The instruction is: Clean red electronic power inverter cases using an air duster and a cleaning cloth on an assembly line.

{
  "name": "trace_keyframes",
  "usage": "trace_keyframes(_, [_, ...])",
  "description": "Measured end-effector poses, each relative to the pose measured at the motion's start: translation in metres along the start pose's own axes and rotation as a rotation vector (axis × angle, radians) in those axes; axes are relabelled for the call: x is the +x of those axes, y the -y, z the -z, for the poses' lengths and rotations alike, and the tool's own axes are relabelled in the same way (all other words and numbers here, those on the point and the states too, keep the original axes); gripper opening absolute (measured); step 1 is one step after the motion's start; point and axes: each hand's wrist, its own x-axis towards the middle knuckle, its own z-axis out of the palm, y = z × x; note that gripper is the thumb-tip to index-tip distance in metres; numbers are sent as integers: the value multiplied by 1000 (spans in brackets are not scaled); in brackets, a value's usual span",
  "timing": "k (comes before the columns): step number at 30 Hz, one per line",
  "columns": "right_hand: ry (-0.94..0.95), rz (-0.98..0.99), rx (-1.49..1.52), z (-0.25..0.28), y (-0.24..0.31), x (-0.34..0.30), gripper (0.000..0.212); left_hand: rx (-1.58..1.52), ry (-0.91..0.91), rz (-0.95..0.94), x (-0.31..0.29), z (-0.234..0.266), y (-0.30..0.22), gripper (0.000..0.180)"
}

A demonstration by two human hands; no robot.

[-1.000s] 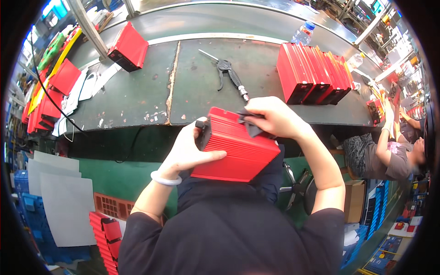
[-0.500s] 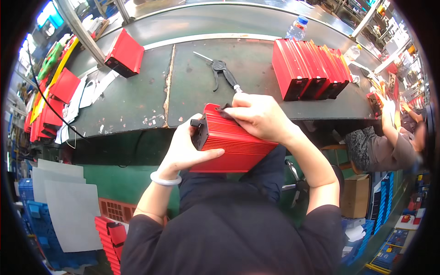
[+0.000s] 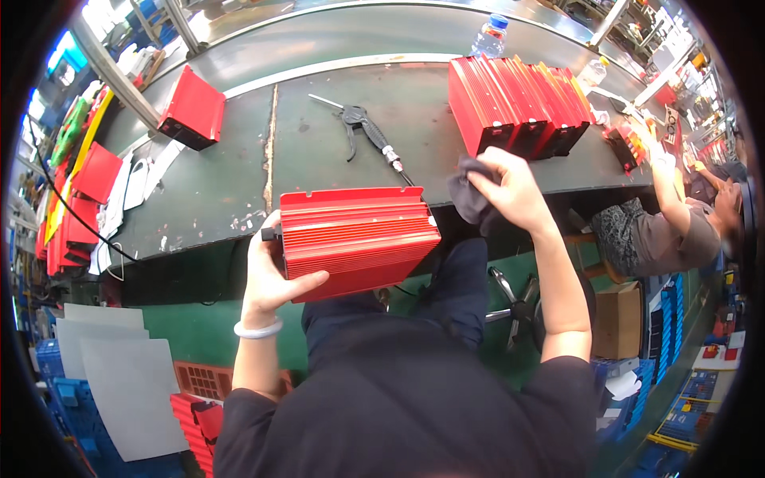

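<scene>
Left hand (image 3: 275, 275) clamped on the left end of a red finned metal housing (image 3: 358, 237), thumb across the front face, fingers wrapped behind the end cap. Housing held at frame centre, just off the near edge of the dark green workbench (image 3: 239, 183), long axis roughly level, ribbed face up. White bangle (image 3: 258, 328) on the left wrist.

Right hand (image 3: 510, 187) right of centre, closed on a dark cloth (image 3: 468, 195) bunched in the fingers. Cloth and hand clear of the housing, just beside its right end, not touching.

On the bench: air blow gun (image 3: 362, 131) with hose above the housing, upper centre. Row of matching red housings (image 3: 518, 103) standing on edge, upper right, just behind the right hand. Single red housing (image 3: 191, 107) upper left. Plastic water bottle (image 3: 490, 36) at top, behind the row.

Another person (image 3: 661, 215) seated at far right edge, arm reaching to the bench.
</scene>
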Motion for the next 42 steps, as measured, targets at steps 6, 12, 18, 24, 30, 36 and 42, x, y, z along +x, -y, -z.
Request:
trace_keyframes(6, [-133,266,34,-35,63,8,17,0,31,17,0,0,1,75])
trace_keyframes(12, [221,513,-378,-45,68,8,18,-6,7,-20,-3,-6,-2,78])
trace_keyframes(18, [197,140,-627,-1,14,-13,7,40,-76,-116,-11,16,13,89])
trace_keyframes(24, [-203,-45,248,-12,29,-18,5,242,-80,-242,-2,5,-3,70])
trace_keyframes(30, [-116,267,-176,-41,60,-22,12,390,-32,-307,5,1,-9,63])
trace_keyframes(36, [-14,356,-524,-53,62,-26,26,504,42,-281,7,-2,-11,64])
trace_keyframes(42, [-29,298,-247,-87,75,-33,24,619,73,-385,7,-8,-1,56])
